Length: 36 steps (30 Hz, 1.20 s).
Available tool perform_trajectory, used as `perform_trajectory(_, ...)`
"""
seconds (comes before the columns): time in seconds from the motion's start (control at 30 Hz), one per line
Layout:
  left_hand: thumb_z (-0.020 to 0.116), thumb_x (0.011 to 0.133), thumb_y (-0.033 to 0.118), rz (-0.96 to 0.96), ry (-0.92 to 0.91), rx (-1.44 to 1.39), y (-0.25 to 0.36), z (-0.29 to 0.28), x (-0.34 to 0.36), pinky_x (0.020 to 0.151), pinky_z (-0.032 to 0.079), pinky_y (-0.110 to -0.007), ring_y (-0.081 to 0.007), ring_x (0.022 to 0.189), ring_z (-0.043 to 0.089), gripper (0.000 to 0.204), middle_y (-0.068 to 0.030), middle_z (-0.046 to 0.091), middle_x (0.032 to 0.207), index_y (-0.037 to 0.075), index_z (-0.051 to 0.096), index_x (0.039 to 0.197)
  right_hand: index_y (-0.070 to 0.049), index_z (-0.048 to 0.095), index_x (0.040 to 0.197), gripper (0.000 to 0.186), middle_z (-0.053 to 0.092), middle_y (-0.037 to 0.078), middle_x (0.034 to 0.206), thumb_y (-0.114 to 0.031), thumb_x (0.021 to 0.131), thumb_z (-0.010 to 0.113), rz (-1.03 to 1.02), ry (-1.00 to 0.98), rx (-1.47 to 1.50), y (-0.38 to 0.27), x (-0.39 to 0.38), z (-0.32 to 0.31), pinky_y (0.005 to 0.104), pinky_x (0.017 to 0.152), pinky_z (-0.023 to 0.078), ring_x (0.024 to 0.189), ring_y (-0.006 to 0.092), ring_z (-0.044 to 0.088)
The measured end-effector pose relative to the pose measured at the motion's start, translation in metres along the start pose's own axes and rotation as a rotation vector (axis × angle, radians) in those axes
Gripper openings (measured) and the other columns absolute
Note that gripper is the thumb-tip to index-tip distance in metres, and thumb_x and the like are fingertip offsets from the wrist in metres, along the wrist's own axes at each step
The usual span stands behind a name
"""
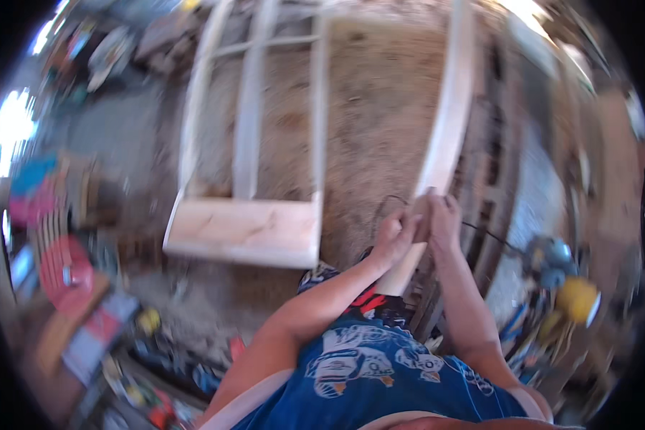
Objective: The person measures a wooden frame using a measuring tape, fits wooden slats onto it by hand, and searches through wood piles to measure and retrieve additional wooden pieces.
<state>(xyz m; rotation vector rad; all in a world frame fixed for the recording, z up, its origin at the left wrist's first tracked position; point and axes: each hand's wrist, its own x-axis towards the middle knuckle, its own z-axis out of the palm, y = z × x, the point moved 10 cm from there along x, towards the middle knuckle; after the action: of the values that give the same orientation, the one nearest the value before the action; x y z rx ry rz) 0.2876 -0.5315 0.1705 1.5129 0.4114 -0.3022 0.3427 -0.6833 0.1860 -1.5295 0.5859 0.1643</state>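
L hand (394, 238) is part-closed, fingers curled in, thumb pressed to the L side of a small brown block (423, 226); R hand (445, 219) is bent round the block's other side, fingers also mostly curled, so both have hold of it btwn them, close together. Block sits on top of a long pale board (448, 118), toward its near end, just beyond the worker's lap; its own long axis seems to run abt the same way as the board, tho fingers hide part of it & blur doesn't help, so can't tell which end is which. Board's long axis runs from the lap straight out away from the worker, far end leaning a bit R & going out of view up top; it looks bowed, as straight edges do near the rim. To the L, well apart from the hands, is a pale wooden frame (242, 226), w/ a wide panel across its near end & three long rails pointing away, roughly alongside the board. Off R, a dark cord (491, 234) leads toward a grey-blue thing (550, 259), kind unclear, w/ a yellow rounded item (577, 299) just beside it. Far L: red chair (66, 271), smeared.
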Motion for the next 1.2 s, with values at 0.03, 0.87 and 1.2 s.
perform_trajectory(0.03, 0.066, 0.087, 0.047, -0.058, 0.103, 0.018, -0.026, -0.043, 0.012, 0.072, 0.053, -0.040, -0.0301, 0.081, 0.069, 0.053, -0.0178, 0.071, 0.082, -0.003, 0.068, 0.103, 0.000, 0.063, 0.092, 0.029, 0.063, 0.005, 0.081, -0.029, 0.094, 0.065, -0.037, 0.001, -0.142, 0.006, 0.012, 0.015, 0.0313, 0.062, 0.047, 0.070, 0.0143, 0.056)
perform_trajectory(0.87, 0.050, 0.094, 0.052, -0.423, 0.518, 1.222, -0.201, -0.437, -0.029, 0.120, 0.012, -0.050, -0.0305, 0.145, 0.024, 0.065, -0.0110, 0.033, 0.154, -0.008, 0.072, 0.103, 0.000, 0.065, 0.077, 0.055, 0.061, 0.017, 0.068, -0.055, 0.085, 0.067, -0.295, -0.916, -1.311, 0.216, 0.101, 0.300, 0.0422, 0.061, 0.045, 0.062, 0.0273, 0.057)
perform_trajectory(1.2, 0.052, 0.093, 0.051, -0.423, 0.490, 1.153, -0.197, -0.438, -0.028, 0.119, 0.014, -0.050, -0.0321, 0.143, 0.026, 0.070, -0.0141, 0.035, 0.152, -0.015, 0.063, 0.114, -0.002, 0.061, 0.073, 0.060, 0.058, 0.014, 0.065, -0.061, 0.083, 0.066, -0.278, -0.951, -1.336, 0.243, 0.115, 0.316, 0.0414, 0.063, 0.045, 0.062, 0.0258, 0.055)
